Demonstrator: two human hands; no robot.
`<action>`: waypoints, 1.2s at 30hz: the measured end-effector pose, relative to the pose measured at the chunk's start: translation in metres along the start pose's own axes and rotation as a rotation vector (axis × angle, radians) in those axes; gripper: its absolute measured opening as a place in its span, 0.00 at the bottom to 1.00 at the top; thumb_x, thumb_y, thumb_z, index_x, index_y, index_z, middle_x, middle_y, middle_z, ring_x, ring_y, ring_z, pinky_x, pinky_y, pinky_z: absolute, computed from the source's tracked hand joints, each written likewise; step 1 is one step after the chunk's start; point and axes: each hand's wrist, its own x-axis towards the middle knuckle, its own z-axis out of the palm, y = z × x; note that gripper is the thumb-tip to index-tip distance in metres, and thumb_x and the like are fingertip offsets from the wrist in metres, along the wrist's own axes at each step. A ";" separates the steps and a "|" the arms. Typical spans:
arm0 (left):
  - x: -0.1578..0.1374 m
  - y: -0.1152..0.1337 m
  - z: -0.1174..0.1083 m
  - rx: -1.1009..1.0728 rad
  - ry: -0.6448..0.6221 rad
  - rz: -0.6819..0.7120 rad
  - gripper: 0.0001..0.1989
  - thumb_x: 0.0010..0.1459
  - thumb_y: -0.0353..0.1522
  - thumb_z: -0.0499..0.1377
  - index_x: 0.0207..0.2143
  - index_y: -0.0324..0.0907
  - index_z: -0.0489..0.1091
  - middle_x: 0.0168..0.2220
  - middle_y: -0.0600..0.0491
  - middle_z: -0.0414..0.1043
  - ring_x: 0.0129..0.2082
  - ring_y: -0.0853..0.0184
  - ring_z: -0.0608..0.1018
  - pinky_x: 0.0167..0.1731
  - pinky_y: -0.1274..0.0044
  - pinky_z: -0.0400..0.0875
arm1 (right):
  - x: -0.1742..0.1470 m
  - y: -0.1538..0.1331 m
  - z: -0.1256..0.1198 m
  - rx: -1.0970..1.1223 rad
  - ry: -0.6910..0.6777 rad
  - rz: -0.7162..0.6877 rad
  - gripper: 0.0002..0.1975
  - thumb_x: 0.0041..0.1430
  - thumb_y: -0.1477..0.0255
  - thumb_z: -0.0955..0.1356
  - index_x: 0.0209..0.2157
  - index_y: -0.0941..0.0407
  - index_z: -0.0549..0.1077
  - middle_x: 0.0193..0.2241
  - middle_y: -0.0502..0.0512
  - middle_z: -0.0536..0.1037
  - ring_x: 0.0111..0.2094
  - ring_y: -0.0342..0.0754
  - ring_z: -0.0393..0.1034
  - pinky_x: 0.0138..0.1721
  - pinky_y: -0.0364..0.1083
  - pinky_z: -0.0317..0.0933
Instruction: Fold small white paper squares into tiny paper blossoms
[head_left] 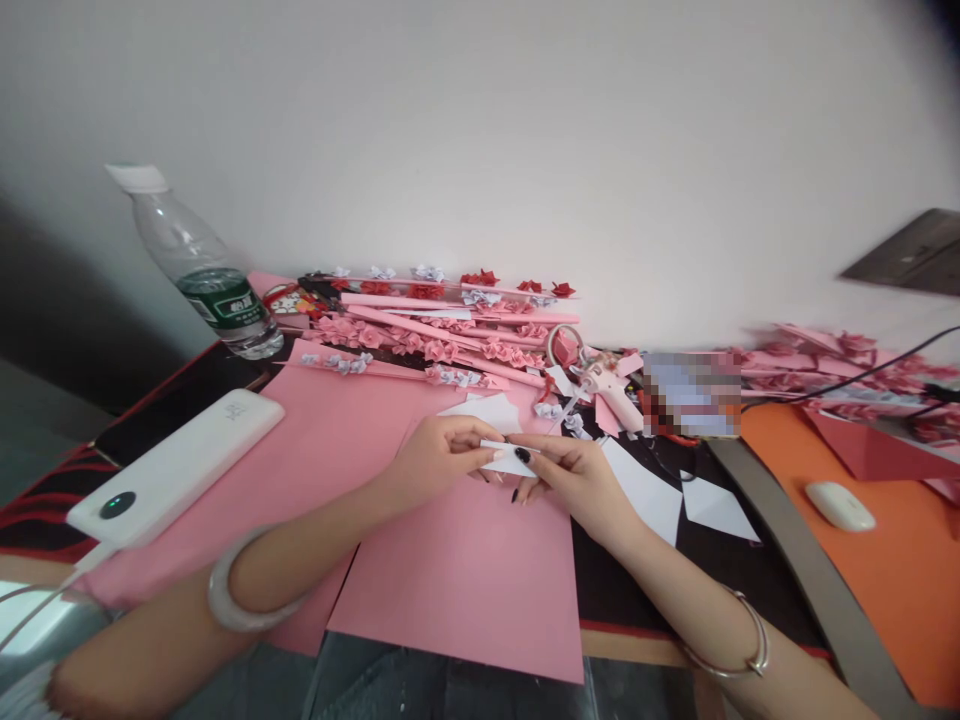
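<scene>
A small piece of white paper (501,457) is held between both hands above the pink sheets. My left hand (444,456) pinches its left end between thumb and fingers. At the other end my right hand (576,478), with dark nails, grips the paper the same way. Under the hands lies a large pink paper sheet (465,570). Just behind them rests a white paper sheet (487,408), partly covered by the left hand. A pink hot glue gun (611,392) lies beyond my right hand.
A water bottle (217,270) stands at the back left, near a white power bank (176,465). Folded paper flowers (420,342) line the wall. White paper pieces (645,490) lie right of my hands; a white case (840,506) sits on orange paper (900,590).
</scene>
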 end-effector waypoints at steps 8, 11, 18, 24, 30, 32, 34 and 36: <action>-0.001 0.004 0.000 0.013 0.011 -0.018 0.08 0.50 0.28 0.59 0.35 0.36 0.71 0.30 0.52 0.74 0.25 0.70 0.79 0.28 0.79 0.76 | 0.000 0.000 -0.002 0.015 -0.026 -0.023 0.15 0.54 0.69 0.66 0.44 0.56 0.75 0.21 0.50 0.77 0.21 0.42 0.73 0.25 0.42 0.70; -0.001 0.004 0.000 0.007 0.010 -0.018 0.08 0.51 0.28 0.59 0.35 0.36 0.71 0.31 0.52 0.74 0.25 0.69 0.79 0.29 0.79 0.76 | 0.000 0.000 -0.002 0.005 -0.011 -0.018 0.15 0.54 0.69 0.66 0.44 0.56 0.75 0.21 0.50 0.77 0.21 0.43 0.73 0.25 0.43 0.70; 0.000 0.001 0.000 -0.006 0.005 -0.010 0.08 0.50 0.29 0.60 0.35 0.36 0.71 0.30 0.52 0.74 0.26 0.69 0.79 0.30 0.78 0.77 | -0.001 -0.001 0.000 -0.037 0.003 -0.034 0.14 0.55 0.72 0.64 0.43 0.57 0.75 0.20 0.49 0.76 0.20 0.42 0.73 0.24 0.42 0.70; 0.000 0.002 0.001 -0.006 0.002 -0.033 0.08 0.50 0.29 0.59 0.34 0.36 0.71 0.30 0.52 0.74 0.27 0.68 0.79 0.31 0.76 0.77 | -0.002 0.001 0.001 -0.097 0.021 -0.046 0.14 0.56 0.71 0.63 0.43 0.58 0.74 0.20 0.50 0.76 0.21 0.43 0.74 0.25 0.42 0.70; 0.001 0.001 -0.001 0.040 -0.019 -0.054 0.07 0.50 0.29 0.59 0.33 0.36 0.72 0.29 0.52 0.74 0.26 0.68 0.79 0.30 0.77 0.76 | -0.003 0.000 0.001 -0.160 0.029 -0.069 0.12 0.56 0.72 0.63 0.41 0.59 0.73 0.20 0.50 0.76 0.21 0.43 0.73 0.25 0.43 0.69; 0.001 0.000 -0.001 0.042 -0.033 -0.065 0.07 0.51 0.30 0.59 0.33 0.36 0.72 0.28 0.52 0.74 0.27 0.68 0.79 0.30 0.77 0.76 | -0.004 0.000 0.002 -0.169 0.014 -0.071 0.12 0.57 0.71 0.62 0.40 0.59 0.73 0.21 0.50 0.75 0.21 0.43 0.73 0.25 0.43 0.69; 0.001 0.000 -0.001 0.040 -0.056 -0.088 0.07 0.51 0.30 0.59 0.33 0.36 0.71 0.28 0.52 0.74 0.26 0.67 0.79 0.30 0.77 0.76 | -0.004 -0.001 0.002 -0.177 -0.007 -0.076 0.12 0.58 0.71 0.61 0.40 0.58 0.72 0.20 0.50 0.75 0.22 0.43 0.73 0.26 0.43 0.69; 0.000 0.001 0.000 0.040 -0.075 -0.105 0.07 0.51 0.31 0.59 0.31 0.36 0.71 0.26 0.52 0.74 0.26 0.68 0.79 0.29 0.76 0.76 | -0.004 -0.001 0.002 -0.182 -0.026 -0.076 0.11 0.58 0.70 0.61 0.39 0.59 0.72 0.21 0.50 0.75 0.22 0.44 0.73 0.26 0.43 0.69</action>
